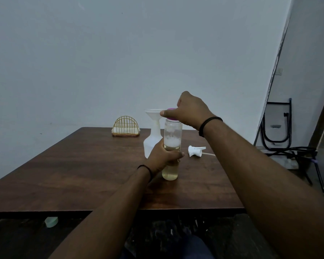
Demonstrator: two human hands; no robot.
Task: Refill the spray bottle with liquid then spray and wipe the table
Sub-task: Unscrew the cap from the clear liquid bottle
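room: dark wood surface (82, 165) by a plain grey wall.
step: i think this is the refill part, at the cap of the clear bottle (172, 146); opening or closing, i cannot tell.
left hand (164, 156): fingers wrapped tight round the clear bottle, which stands on the surface.
right hand (189, 111): fingers closed on the purple cap (171, 109).
spray bottle (152, 141): just behind, white, funnel (153, 114) in its neck.
sprayer (195, 150): lying to the right.
next: likely twist the cap while holding the bottle steady.
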